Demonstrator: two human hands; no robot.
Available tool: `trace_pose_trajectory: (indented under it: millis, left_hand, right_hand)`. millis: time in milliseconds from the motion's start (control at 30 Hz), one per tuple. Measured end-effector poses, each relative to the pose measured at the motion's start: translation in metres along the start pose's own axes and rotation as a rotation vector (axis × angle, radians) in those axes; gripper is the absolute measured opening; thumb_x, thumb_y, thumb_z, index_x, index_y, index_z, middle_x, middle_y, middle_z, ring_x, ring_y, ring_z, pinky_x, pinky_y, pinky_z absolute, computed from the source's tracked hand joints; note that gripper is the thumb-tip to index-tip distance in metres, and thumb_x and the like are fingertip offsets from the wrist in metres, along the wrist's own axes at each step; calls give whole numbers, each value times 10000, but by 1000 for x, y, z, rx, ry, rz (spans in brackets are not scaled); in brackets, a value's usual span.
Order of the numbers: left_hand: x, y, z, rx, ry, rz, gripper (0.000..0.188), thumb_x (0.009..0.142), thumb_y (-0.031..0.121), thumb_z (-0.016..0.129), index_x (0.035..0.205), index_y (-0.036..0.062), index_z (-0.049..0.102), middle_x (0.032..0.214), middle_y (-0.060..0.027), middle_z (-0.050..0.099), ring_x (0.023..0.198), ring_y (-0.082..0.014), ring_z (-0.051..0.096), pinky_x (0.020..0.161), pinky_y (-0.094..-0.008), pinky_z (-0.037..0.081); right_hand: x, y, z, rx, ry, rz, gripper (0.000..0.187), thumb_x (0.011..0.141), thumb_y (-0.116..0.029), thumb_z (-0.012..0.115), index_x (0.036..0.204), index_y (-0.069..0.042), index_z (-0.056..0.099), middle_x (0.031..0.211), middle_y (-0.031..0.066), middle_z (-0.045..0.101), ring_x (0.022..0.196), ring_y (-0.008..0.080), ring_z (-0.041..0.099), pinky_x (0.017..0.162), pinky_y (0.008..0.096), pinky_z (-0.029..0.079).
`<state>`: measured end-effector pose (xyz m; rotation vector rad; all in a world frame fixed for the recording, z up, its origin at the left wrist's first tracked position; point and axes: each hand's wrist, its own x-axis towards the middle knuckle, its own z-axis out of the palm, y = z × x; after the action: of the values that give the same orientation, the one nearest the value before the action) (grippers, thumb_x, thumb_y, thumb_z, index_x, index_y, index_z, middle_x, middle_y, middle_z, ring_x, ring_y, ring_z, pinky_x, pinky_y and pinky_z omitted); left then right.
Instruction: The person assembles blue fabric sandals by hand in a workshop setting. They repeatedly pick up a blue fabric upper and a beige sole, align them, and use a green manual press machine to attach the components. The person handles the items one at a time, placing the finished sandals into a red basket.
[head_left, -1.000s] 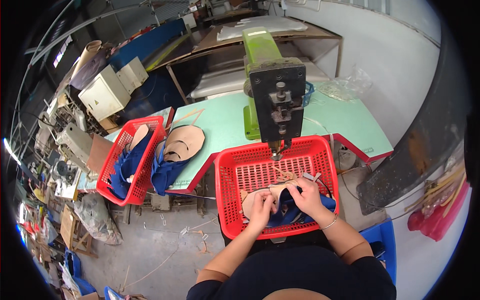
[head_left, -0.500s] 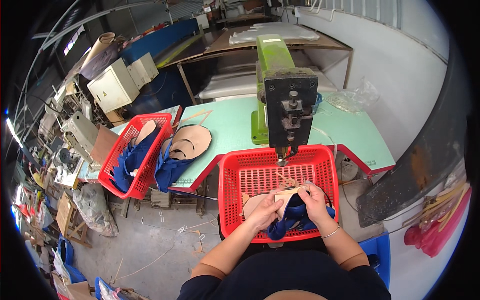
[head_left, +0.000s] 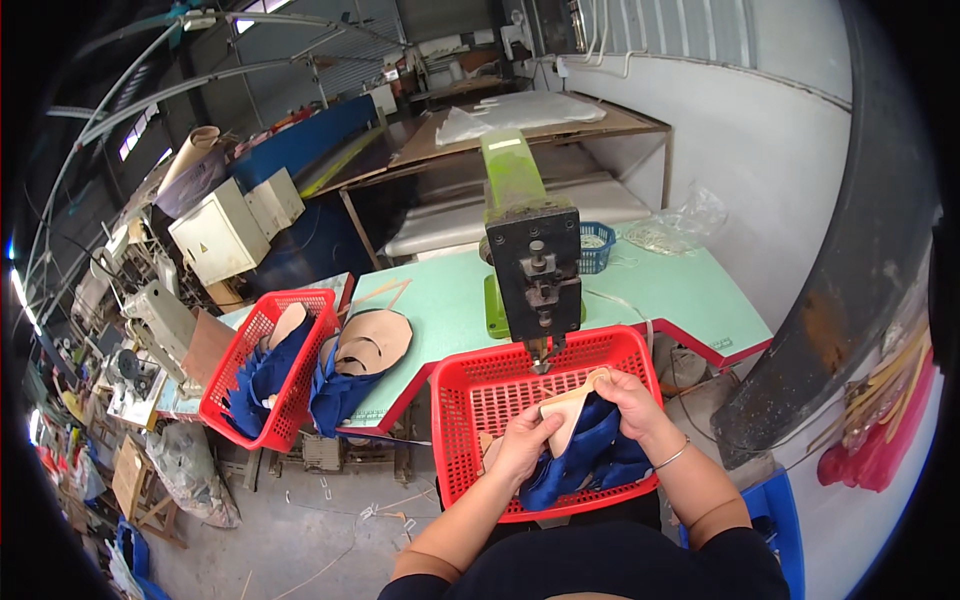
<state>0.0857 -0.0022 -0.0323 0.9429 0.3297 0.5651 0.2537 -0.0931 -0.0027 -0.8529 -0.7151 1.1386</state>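
Note:
My left hand and my right hand are both closed on a blue fabric shoe upper with a beige lining. The left pinches the lining's near corner between thumb and fingers; the right grips its far end, where the beige edge curls. They hold it over the red plastic basket, which stands in front of the green machine. Just beyond the shoe upper is the machine's pointed metal tip, apart from it. More blue fabric hangs or lies under my hands; whether it is joined to the piece I cannot tell.
Left of the machine, a second red basket holds blue and beige pieces. Beside it, a stack of similar pieces lies on the pale green tabletop. A small blue basket sits behind the machine head. A dark thick post rises at right.
The view has tilted, so the machine and basket appear lower. My hands have moved forward over the basket, closer to the machine's tip, still gripping the shoe upper. More blue fabric shows below them.

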Motion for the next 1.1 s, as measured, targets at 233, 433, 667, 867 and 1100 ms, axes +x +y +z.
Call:
trace_pose_trajectory:
  millis: [233, 433, 667, 867, 1100]
  left_hand:
    - [12, 19, 9, 603, 139, 284, 104, 828, 96, 640, 870, 3, 659, 811, -21, 633, 699, -52, 544, 629, -207, 436]
    - [21, 32, 27, 327, 238, 250, 122, 799, 103, 680, 707, 35, 638, 685, 0, 618, 600, -43, 526, 564, -197, 415]
    - [25, 42, 32, 241, 284, 266, 157, 790, 105, 689, 663, 46, 618, 650, 1, 606, 552, -41, 500, 519, -191, 391]
    - [25, 41, 34, 218, 290, 268, 202, 786, 137, 704, 631, 62, 599, 605, 55, 546, 529, -9, 414, 484, -181, 304]
    - [20, 40, 31, 210, 325, 351, 220, 796, 114, 690, 616, 74, 569, 625, 61, 543, 552, -8, 413, 512, -174, 313]
  right_hand:
    - [17, -7, -29, -122, 36, 25, 150, 853, -155, 592, 921, -31, 643, 818, -11, 608, 744, 58, 528, 683, 214, 419]
    - [30, -61, -23, -469, -69, -3, 150, 799, -127, 658, 869, 6, 652, 763, 1, 617, 683, 71, 535, 633, 207, 415]
    - [44, -80, -14, -580, -84, 41, 146, 785, -121, 676, 828, 16, 650, 747, 22, 627, 666, 74, 549, 623, 206, 433]
    - [46, -90, -11, -637, -95, 72, 161, 781, -135, 680, 822, 17, 650, 735, 22, 625, 676, 71, 547, 637, 207, 433]
    - [59, -93, -5, -856, -125, 53, 199, 769, -195, 683, 804, 0, 655, 672, -3, 595, 614, 64, 494, 564, 214, 397]
